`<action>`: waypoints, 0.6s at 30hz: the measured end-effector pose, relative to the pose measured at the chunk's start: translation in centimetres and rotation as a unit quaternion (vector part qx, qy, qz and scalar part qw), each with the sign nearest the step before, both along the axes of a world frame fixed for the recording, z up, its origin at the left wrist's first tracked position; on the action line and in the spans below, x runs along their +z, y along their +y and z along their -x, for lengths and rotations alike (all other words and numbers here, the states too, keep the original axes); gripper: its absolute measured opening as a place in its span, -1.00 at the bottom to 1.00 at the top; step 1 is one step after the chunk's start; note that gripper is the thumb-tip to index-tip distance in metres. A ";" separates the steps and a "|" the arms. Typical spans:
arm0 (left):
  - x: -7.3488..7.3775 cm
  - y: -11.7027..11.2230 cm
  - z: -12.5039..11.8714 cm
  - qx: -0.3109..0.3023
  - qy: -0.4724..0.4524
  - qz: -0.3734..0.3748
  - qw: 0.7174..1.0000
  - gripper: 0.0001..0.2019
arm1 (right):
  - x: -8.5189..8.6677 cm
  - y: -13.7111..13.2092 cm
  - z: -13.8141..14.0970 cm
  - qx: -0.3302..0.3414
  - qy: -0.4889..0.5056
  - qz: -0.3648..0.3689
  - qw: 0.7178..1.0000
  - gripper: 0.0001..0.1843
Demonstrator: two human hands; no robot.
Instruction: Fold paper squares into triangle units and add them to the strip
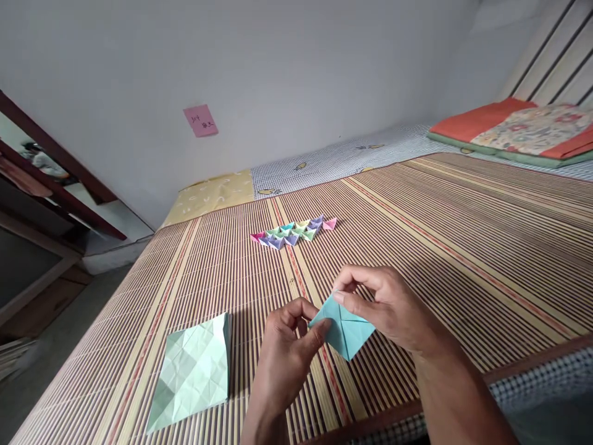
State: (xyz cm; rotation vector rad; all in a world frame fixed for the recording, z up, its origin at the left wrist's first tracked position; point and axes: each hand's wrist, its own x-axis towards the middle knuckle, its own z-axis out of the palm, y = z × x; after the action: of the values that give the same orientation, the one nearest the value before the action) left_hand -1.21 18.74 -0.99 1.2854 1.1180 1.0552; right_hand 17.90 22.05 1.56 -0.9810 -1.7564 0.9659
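Note:
A turquoise sheet of origami paper (353, 334), folded into a small square with crease lines meeting near its middle, is held above the bamboo mat. My left hand (294, 346) pinches its left corner between thumb and fingers. At the upper corner, my right hand (377, 303) is closed on the same paper, its thumb lying on the front face. To the left of my hands a creased pale green paper (197, 368) rests on the mat, its right edge raised. Beyond my hands sits a cluster of several small folded paper pieces (291, 233) in pink, purple, green, yellow and blue.
The striped bamboo mat (398, 222) covers the bed. A folded orange, floral and green quilt (519, 130) lies at the far right. A pink note (201, 120) is stuck on the wall. At the left, the bed edge drops to the floor beside a mirror (60, 167).

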 end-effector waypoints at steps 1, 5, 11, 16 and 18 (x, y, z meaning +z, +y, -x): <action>0.0 0.0 -0.1 -0.003 -0.004 0.007 1.000 -0.72 | 0.0 0.0 -0.1 -0.013 0.009 -0.003 1.000 -0.82; -0.2 0.5 -0.5 0.072 -0.118 0.021 0.990 -0.73 | -0.5 0.2 -0.5 -0.062 0.080 0.018 0.995 -0.80; -0.7 0.9 -1.2 0.241 -0.264 0.024 0.933 -0.74 | -1.6 0.2 1.2 0.061 0.065 0.100 0.991 -0.68; -0.7 0.9 -1.5 0.210 -0.344 0.052 0.914 -0.75 | -1.8 0.1 2.6 0.026 0.052 0.088 0.994 -0.70; -0.7 1.0 -1.6 0.185 -0.360 0.065 0.912 -0.78 | -1.9 0.3 2.4 0.001 0.064 0.074 0.995 -0.69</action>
State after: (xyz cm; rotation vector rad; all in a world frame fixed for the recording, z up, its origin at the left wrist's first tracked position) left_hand 0.36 19.73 -1.66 0.4866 0.8376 1.5405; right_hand 15.54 22.33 -0.30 -0.9863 -1.5982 1.1476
